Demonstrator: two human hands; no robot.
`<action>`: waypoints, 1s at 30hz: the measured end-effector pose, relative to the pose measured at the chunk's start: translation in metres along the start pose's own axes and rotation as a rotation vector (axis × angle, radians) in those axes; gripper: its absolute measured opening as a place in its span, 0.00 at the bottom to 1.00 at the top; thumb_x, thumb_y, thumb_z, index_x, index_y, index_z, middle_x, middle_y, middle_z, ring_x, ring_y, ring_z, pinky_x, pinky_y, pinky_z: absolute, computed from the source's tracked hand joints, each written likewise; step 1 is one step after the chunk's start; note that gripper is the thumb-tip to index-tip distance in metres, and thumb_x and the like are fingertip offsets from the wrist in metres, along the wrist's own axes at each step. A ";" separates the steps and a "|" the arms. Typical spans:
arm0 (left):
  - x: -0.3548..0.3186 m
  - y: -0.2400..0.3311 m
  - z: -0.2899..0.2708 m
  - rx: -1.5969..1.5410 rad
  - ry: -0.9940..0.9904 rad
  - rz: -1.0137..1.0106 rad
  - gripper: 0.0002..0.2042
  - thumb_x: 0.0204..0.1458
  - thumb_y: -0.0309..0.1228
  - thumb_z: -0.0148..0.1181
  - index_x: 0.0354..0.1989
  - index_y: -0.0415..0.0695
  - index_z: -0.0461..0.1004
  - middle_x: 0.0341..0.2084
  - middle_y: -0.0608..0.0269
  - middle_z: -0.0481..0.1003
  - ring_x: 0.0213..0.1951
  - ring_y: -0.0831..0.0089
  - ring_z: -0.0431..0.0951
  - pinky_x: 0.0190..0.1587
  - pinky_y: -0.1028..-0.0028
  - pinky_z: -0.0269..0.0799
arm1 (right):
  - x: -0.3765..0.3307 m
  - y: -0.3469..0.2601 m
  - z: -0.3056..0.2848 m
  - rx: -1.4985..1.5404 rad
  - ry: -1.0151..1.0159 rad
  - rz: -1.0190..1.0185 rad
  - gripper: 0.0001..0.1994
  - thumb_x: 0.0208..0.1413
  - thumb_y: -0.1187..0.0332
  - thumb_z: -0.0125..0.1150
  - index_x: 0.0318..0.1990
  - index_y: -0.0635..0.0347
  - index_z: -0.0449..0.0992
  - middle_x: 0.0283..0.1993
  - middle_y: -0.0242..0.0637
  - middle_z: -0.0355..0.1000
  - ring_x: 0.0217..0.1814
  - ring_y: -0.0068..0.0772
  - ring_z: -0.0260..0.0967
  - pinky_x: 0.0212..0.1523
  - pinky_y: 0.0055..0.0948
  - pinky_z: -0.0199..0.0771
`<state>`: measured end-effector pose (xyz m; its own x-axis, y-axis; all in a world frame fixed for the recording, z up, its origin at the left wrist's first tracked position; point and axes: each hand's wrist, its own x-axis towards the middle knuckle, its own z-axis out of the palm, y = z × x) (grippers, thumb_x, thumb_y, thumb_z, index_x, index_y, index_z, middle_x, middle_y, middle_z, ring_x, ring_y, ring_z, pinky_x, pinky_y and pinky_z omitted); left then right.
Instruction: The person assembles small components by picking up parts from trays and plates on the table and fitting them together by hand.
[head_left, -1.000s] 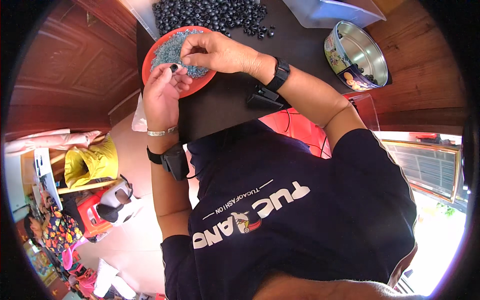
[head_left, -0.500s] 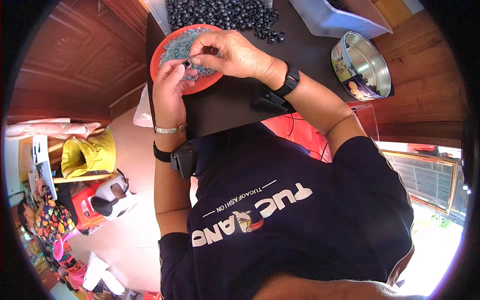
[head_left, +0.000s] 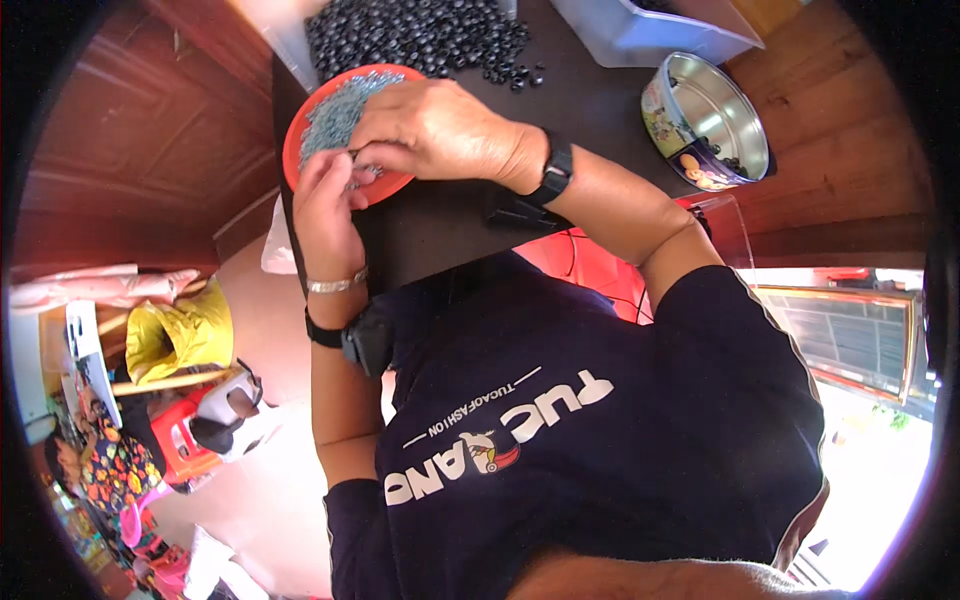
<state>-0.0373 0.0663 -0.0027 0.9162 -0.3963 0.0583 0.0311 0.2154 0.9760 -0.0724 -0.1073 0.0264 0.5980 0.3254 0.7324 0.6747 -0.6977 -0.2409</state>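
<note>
Over the orange-red bowl [head_left: 296, 150], my left hand [head_left: 328, 215] and my right hand [head_left: 425, 130] meet at the fingertips. The bowl holds small clear blue-grey pieces [head_left: 340, 112]. My left fingers are closed in a pinch at the bowl's near side; the black bead seen there half a second ago is now mostly covered by fingers. My right thumb and fingers are pressed together against the left fingertips, and what they grip is hidden. Just beyond the bowl lies a heap of glossy black beads [head_left: 410, 40], some scattered to its right on the dark table [head_left: 440, 215].
A round printed tin [head_left: 665, 115] with a few black beads inside stands at the right. Behind it sits a translucent plastic bin [head_left: 640, 40]. Wooden panels flank the table. On the left are a yellow bag [head_left: 185, 325] and a person in flowered clothing [head_left: 120, 455].
Both hands have come closer together and shifted slightly down in the picture over the bowl. My right fingers now bend over the left fingertips, covering the bead. The whole view has shifted a little.
</note>
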 end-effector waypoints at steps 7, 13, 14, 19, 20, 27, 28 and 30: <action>-0.009 0.002 0.000 -0.310 -0.072 -0.112 0.07 0.57 0.32 0.48 0.36 0.40 0.67 0.30 0.60 0.74 0.31 0.73 0.73 0.31 0.76 0.62 | 0.002 -0.011 -0.003 -0.094 -0.005 -0.091 0.08 0.45 0.65 0.63 0.34 0.54 0.76 0.31 0.32 0.71 0.37 0.37 0.71 0.35 0.33 0.73; -0.018 0.005 -0.010 -0.353 -0.069 -0.154 0.09 0.57 0.31 0.47 0.38 0.39 0.70 0.33 0.59 0.75 0.33 0.71 0.74 0.31 0.76 0.63 | 0.012 0.011 -0.047 -0.175 -0.163 0.101 0.08 0.47 0.67 0.60 0.35 0.54 0.78 0.34 0.35 0.74 0.39 0.38 0.72 0.39 0.34 0.73; -0.018 0.003 -0.015 -0.377 -0.067 -0.162 0.09 0.57 0.31 0.47 0.38 0.39 0.71 0.34 0.59 0.75 0.33 0.70 0.74 0.31 0.76 0.63 | 0.008 0.030 -0.052 -0.259 -0.171 0.158 0.08 0.48 0.67 0.58 0.35 0.55 0.78 0.34 0.35 0.75 0.40 0.39 0.72 0.39 0.34 0.73; -0.018 -0.005 -0.025 -0.440 -0.048 -0.180 0.09 0.57 0.32 0.47 0.38 0.40 0.71 0.36 0.58 0.75 0.34 0.69 0.74 0.32 0.74 0.64 | -0.017 0.079 -0.080 -0.616 -0.517 0.440 0.06 0.43 0.66 0.56 0.29 0.51 0.79 0.27 0.37 0.74 0.34 0.42 0.73 0.35 0.39 0.72; -0.019 -0.006 -0.026 -0.452 -0.054 -0.193 0.10 0.57 0.33 0.47 0.38 0.40 0.71 0.36 0.58 0.75 0.34 0.69 0.74 0.32 0.74 0.64 | -0.019 0.081 -0.079 -0.601 -0.557 0.481 0.06 0.43 0.66 0.57 0.29 0.53 0.78 0.28 0.36 0.74 0.35 0.41 0.73 0.36 0.39 0.72; -0.024 -0.006 -0.021 -0.460 -0.075 -0.202 0.10 0.58 0.34 0.46 0.37 0.41 0.70 0.36 0.59 0.74 0.33 0.69 0.74 0.31 0.75 0.64 | -0.033 0.103 -0.050 -0.719 -0.663 0.459 0.06 0.43 0.67 0.57 0.28 0.53 0.79 0.29 0.36 0.74 0.35 0.42 0.73 0.36 0.39 0.72; -0.026 -0.006 -0.020 -0.460 -0.072 -0.200 0.10 0.58 0.34 0.46 0.37 0.41 0.70 0.36 0.59 0.74 0.33 0.69 0.74 0.31 0.75 0.64 | -0.034 0.104 -0.047 -0.721 -0.653 0.478 0.07 0.43 0.69 0.56 0.30 0.53 0.79 0.30 0.38 0.75 0.37 0.43 0.73 0.37 0.40 0.73; -0.029 -0.005 -0.019 -0.434 -0.068 -0.186 0.10 0.58 0.34 0.46 0.37 0.40 0.70 0.36 0.59 0.74 0.33 0.70 0.74 0.31 0.75 0.65 | -0.033 0.104 -0.045 -0.720 -0.645 0.493 0.08 0.43 0.70 0.55 0.31 0.52 0.80 0.30 0.39 0.75 0.38 0.43 0.74 0.39 0.40 0.73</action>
<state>-0.0562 0.0937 -0.0133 0.8516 -0.5178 -0.0815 0.3693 0.4822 0.7944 -0.0414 -0.2194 0.0052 0.9904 0.0338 0.1340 0.0110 -0.9858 0.1674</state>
